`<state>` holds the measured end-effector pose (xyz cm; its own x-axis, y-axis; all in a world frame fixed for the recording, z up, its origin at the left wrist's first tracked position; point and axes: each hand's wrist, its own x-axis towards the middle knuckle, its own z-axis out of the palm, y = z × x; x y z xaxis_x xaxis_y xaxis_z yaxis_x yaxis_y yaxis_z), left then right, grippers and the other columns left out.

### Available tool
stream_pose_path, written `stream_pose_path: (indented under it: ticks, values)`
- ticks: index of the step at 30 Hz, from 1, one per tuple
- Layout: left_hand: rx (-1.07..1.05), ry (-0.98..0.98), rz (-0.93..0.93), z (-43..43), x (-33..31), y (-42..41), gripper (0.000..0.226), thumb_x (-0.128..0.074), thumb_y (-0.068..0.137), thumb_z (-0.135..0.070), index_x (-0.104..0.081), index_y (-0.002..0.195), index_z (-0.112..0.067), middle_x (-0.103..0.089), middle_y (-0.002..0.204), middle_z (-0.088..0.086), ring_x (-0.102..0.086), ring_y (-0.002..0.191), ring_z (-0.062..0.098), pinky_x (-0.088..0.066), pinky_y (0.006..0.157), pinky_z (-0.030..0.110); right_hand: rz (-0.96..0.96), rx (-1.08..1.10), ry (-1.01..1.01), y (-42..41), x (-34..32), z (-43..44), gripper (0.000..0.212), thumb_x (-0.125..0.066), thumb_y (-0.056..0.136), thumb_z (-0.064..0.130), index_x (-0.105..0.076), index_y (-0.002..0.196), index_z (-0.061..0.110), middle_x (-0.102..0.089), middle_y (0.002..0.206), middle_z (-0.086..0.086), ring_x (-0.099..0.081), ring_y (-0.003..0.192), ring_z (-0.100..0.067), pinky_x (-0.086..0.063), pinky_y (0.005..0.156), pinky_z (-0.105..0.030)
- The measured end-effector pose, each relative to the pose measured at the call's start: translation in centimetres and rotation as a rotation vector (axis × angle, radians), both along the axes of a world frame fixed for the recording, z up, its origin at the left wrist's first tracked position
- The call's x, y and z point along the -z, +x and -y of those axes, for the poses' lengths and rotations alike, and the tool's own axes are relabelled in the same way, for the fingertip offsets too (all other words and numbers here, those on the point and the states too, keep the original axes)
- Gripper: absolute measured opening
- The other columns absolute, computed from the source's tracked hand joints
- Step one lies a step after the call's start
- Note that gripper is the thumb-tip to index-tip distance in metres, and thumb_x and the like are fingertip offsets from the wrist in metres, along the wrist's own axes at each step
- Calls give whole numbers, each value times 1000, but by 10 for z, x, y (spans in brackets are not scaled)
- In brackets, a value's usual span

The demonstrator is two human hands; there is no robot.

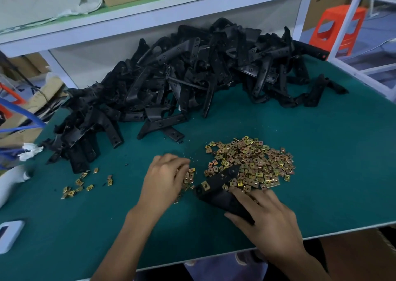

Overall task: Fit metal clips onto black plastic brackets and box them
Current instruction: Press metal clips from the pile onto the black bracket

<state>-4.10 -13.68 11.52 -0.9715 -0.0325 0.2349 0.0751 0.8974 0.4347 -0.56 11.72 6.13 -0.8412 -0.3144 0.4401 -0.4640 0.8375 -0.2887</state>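
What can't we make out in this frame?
Head view only:
Left hand: whether it pinches a clip; its curled fingers cover the tips.
Bracket: near end hidden under the right hand.
Clip pile: shapes of single clips too small and blurred.
White device: cut off by the left edge.
Cardboard at lower right: mostly hidden by the table edge.

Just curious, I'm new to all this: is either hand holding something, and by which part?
The right hand grips a black bracket by its near end. The left hand curls over loose clips; a grip cannot be told.
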Motion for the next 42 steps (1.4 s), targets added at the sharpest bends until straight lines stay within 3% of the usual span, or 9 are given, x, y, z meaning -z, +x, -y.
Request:
stream_pose_path:
  ticks: [4,9,13,18,24,29,34,39,42]
  values:
    - [85,-210,62,-3,9,-19,21,-63,99,-31,-77,111,-21,-63,110,-1,-47,106,23,-40,91,28,4,30,-17,0,-1,0,51,-48,87,66,-71,117,33,-59,88,12,-48,86,-13,-30,58,-21]
    - [152,-248,144,-2,2,-31,14,-60,99,-32,-72,97,-24,-62,102,-8,-46,101,17,-33,83,21,31,25,21,0,-3,-1,52,-45,89,68,-70,119,33,-59,90,13,-51,85,-14,-36,55,-22]
    - [29,243,241,-15,-18,-25,5,-61,100,-32,-63,95,-31,-69,88,-12,-62,85,2,-44,71,15,22,27,10,0,-3,-2,53,-45,89,69,-69,120,34,-58,89,13,-47,85,-13,-31,56,-21]
    - [72,724,202,-29,-39,3,19,-65,97,-16,-76,96,-31,-73,91,3,-64,81,16,-49,74,22,-2,9,10,-1,-3,-1,52,-46,88,67,-68,121,34,-58,86,12,-50,82,-15,-37,51,-24]
    - [90,861,219,-43,-42,17,25,-58,101,-10,-76,104,-29,-67,80,-26,-58,78,-6,-44,74,10,0,-3,11,0,-2,-1,51,-46,89,67,-68,121,34,-59,86,11,-50,83,-16,-35,54,-24]
    - [-64,1083,199,-45,-36,15,15,-60,98,-2,-70,101,-14,-73,81,-4,-64,77,9,-53,72,17,3,7,19,0,-1,0,53,-45,88,67,-70,120,33,-59,85,11,-47,83,-15,-31,54,-23]
    - [43,882,263,-48,-34,15,35,-51,104,-11,-75,110,-36,-65,81,-11,-57,77,2,-45,72,15,-3,-20,36,0,1,-1,51,-46,88,67,-67,121,35,-59,87,13,-48,85,-15,-29,59,-23]
    - [-11,928,261,-55,-32,13,15,-58,101,-12,-70,103,-22,-78,92,-4,-71,88,10,-53,76,21,1,-25,20,-1,2,-1,51,-49,87,67,-68,122,35,-61,91,14,-54,86,-16,-43,56,-26]
    - [2,938,282,-57,-30,14,14,-63,99,-14,-72,99,-24,-79,90,-3,-72,82,7,-51,67,15,10,-23,23,-1,1,-1,51,-48,87,67,-67,123,36,-60,92,14,-55,86,-17,-45,55,-27]
